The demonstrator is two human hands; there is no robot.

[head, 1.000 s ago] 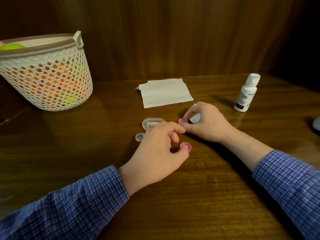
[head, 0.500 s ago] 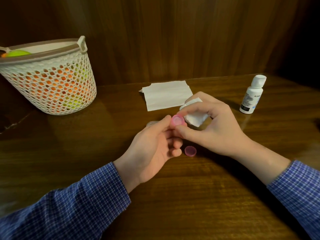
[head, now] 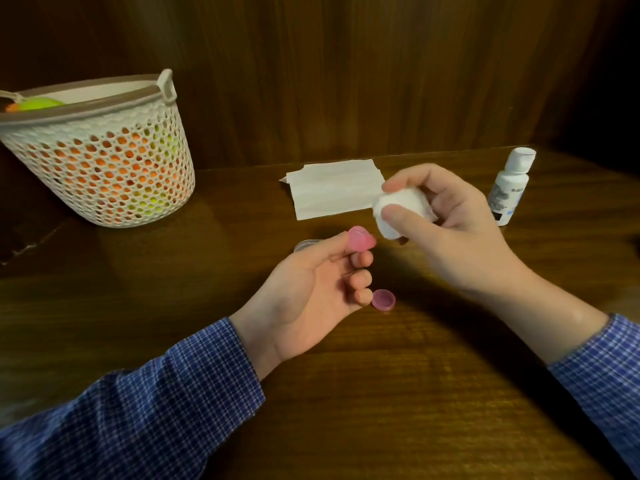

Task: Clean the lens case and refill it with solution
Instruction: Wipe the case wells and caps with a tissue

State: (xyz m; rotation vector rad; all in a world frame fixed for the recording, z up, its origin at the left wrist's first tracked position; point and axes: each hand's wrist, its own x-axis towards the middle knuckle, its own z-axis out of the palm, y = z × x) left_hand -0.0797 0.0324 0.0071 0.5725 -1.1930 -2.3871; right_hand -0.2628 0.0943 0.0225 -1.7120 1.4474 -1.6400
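My left hand (head: 311, 292) is raised above the table and pinches a pink lens-case cap (head: 360, 239) between thumb and forefinger. To its right my right hand (head: 450, 230) grips a wadded white tissue (head: 401, 211), a short gap away from the cap. A second pink cap (head: 383, 299) lies on the table just beside my left little finger. Only an edge of the clear lens case (head: 306, 243) shows behind my left thumb. The white solution bottle (head: 510, 183) stands capped at the right.
A flat white tissue sheet (head: 332, 190) lies toward the back of the wooden table (head: 346, 393). A perforated white basket (head: 100, 154) with orange and green items stands at the back left. A wooden wall rises behind.
Both hands rose off the table. My left hand took up one pink cap, and my right hand drew back to the right with the wadded tissue, apart from the cap.
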